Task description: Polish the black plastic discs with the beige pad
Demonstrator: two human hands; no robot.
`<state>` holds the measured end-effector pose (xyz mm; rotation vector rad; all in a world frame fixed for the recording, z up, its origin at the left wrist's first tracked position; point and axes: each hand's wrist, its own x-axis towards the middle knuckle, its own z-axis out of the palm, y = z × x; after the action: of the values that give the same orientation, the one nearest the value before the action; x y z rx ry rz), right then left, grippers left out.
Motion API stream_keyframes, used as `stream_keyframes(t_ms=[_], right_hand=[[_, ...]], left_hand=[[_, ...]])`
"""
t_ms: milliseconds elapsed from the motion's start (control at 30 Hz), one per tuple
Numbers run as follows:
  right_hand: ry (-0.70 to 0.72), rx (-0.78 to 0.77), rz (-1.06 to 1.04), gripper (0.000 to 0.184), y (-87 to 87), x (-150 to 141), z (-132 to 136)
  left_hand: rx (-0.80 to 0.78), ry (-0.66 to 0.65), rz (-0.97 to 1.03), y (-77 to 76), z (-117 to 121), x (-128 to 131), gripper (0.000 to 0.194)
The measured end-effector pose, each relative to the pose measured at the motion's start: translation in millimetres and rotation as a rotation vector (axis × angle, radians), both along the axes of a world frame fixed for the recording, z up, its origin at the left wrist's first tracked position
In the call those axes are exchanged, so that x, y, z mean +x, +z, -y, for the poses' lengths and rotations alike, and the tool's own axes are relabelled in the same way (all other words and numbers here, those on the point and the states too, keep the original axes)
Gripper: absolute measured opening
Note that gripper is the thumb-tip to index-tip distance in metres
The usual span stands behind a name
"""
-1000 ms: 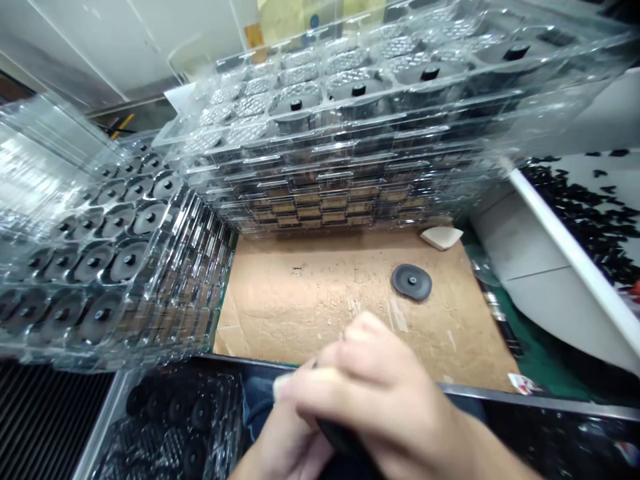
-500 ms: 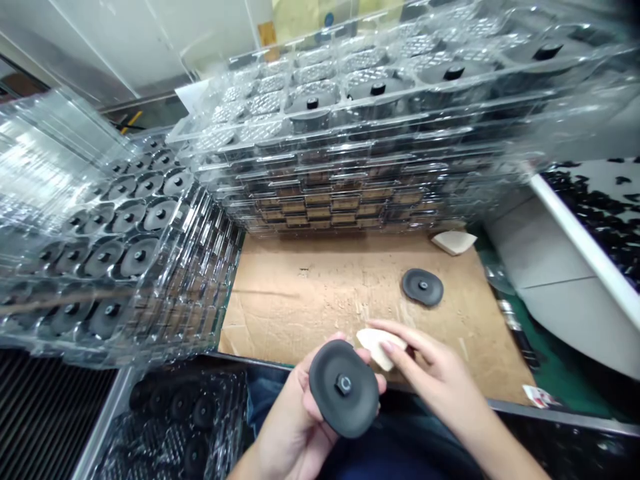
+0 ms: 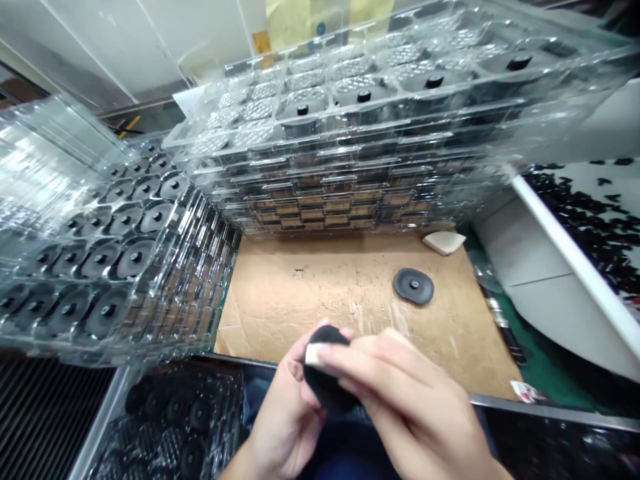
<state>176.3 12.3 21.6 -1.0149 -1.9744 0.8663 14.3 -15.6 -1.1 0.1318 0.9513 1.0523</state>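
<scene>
My left hand (image 3: 290, 413) grips a black oval disc (image 3: 325, 390) by its edge, near the front of the bench. Pinched in my right hand (image 3: 405, 393) is a cream sponge wedge (image 3: 314, 355), pressed against the upper face of that disc. My right fingers cover much of the disc, and its centre is hidden. A second black oval disc (image 3: 413, 286) with a small raised centre lies on the cardboard (image 3: 280, 287). Beyond it, another cream sponge wedge (image 3: 444, 242) rests at the cardboard's far right corner.
Clear plastic trays (image 3: 320, 160) are stacked high behind the cardboard. More stacked trays (image 3: 165, 267) holding black discs stand at the left. At the right, a white-edged bin (image 3: 565, 227) holds many small black pieces. A lower tray (image 3: 170, 427) sits at front left.
My right hand has moved left, bringing the sponge wedge onto the disc. My left hand has tilted the disc and shifted slightly left. The view has shifted a little.
</scene>
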Motion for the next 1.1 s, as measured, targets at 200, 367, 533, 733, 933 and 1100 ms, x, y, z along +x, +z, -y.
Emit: stream_keyframes(t_ms=[200, 367, 533, 733, 933, 1100], right_hand=[[-0.026, -0.022, 0.064, 0.028, 0.2, -5.2, -4.3], [-0.123, -0.237, -0.001, 0.021, -20.4, -0.9, -14.4], [-0.249, -0.416, 0.095, 0.026, -81.1, 18.9, -5.2], [-0.25, -0.412, 0.11, 0.022, -98.9, 18.2, 5.4], [-0.278, -0.176, -0.111, 0.024, -24.3, -11.5, -5.0], [0.042, -0.059, -0.064, 0.025, -0.8, -30.4, -5.2]], left_hand=[[-0.011, 0.049, 0.027, -4.5, -3.1, 4.3, 0.045], [0.001, 0.128, 0.128, -15.6, -5.7, 6.2, 0.04], [-0.033, 0.206, 0.152, -17.2, -8.2, 1.0, 0.051], [-0.034, 0.19, 0.126, -15.8, -10.1, 1.9, 0.051], [0.015, 0.137, 0.102, -18.8, -6.7, 8.9, 0.041], [-0.057, 0.055, 0.05, -14.5, -4.8, 4.5, 0.038]])
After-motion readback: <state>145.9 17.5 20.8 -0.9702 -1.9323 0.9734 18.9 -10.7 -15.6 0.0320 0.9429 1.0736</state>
